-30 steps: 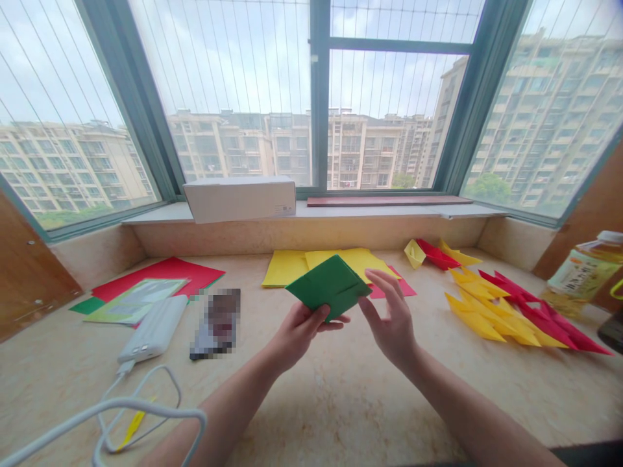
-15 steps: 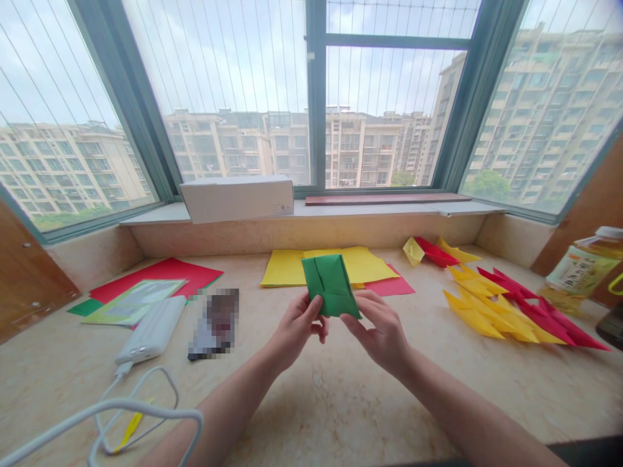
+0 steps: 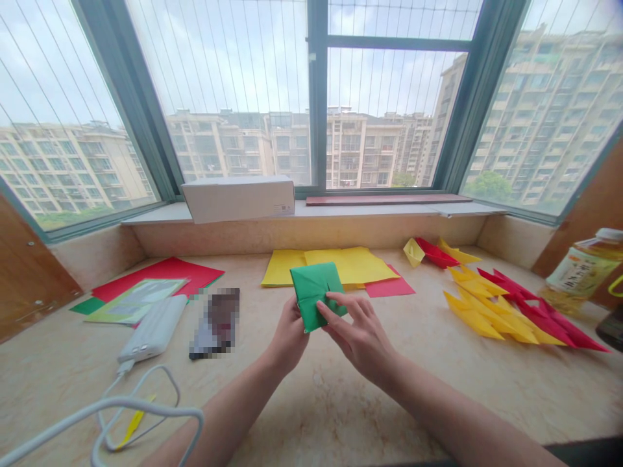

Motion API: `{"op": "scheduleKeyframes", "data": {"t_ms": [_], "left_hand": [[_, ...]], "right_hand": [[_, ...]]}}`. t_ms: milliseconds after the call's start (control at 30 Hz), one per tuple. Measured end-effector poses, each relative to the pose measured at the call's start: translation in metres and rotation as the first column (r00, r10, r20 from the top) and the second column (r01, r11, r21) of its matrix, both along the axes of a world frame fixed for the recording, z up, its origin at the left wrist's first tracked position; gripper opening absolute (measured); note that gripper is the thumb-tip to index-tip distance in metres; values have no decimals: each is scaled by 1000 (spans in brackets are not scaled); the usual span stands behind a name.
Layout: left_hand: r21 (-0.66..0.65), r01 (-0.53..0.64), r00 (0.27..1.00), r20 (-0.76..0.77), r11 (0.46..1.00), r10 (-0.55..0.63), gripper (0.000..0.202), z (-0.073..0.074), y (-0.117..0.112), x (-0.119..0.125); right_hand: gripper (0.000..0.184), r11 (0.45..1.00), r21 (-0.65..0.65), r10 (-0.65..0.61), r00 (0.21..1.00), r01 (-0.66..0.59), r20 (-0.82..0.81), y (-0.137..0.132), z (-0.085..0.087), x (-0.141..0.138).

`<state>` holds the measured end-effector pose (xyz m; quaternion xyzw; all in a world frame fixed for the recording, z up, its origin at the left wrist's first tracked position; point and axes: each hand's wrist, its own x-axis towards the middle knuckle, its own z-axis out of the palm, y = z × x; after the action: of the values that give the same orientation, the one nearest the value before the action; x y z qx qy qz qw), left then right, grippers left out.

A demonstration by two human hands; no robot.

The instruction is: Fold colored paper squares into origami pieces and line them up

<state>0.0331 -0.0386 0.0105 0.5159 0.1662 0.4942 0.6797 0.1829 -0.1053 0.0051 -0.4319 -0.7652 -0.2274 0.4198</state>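
A folded square of green paper is held up above the counter, with crease lines running across its face. My left hand grips it from behind at the lower left edge; most of those fingers are hidden by the paper. My right hand has its fingertips on the front face and right edge, the thumb side lying beneath. Behind the green square lie sheets of yellow paper and a red sheet.
Yellow folded paper boats and red ones stand at right, near a bottle. At left are red sheets, a white power bank with a cable, and a pixelated object. A white box rests on the sill.
The green paper has been turned and lowered slightly to the left. My left thumb has gone from its front, and my right fingers have moved left onto its face.
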Motion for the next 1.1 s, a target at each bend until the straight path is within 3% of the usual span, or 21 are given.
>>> {"op": "scheduleKeyframes", "data": {"t_ms": [100,200,467,633,833,967,1100], "left_hand": [[-157,46,997,73,987,-34,31,5,-3,-2],[-251,151,984,127,956,-122,51,9,-5,-3],[-156,-14,998,-65,988,4,50,18,5,-8],[-156,32,976,-209,987,-64,46,19,12,-14],[-94,90,965,-239,991,-110,47,13,17,-14],[-73,98,974,-199,993,-111,51,14,17,-16],[-122,180,952,-226,976,-204,50,16,11,-17]], "right_hand": [[42,998,29,-49,998,48,31,-2,2,1],[40,996,43,-85,995,83,44,-3,3,4],[38,998,-65,9,993,-1,122,5,7,27],[38,979,-184,115,979,-83,168,9,11,52],[34,943,-306,181,975,-135,130,6,13,61],[30,949,-256,224,966,-185,131,5,16,59],[27,949,-154,293,949,-274,119,2,19,56]]}}
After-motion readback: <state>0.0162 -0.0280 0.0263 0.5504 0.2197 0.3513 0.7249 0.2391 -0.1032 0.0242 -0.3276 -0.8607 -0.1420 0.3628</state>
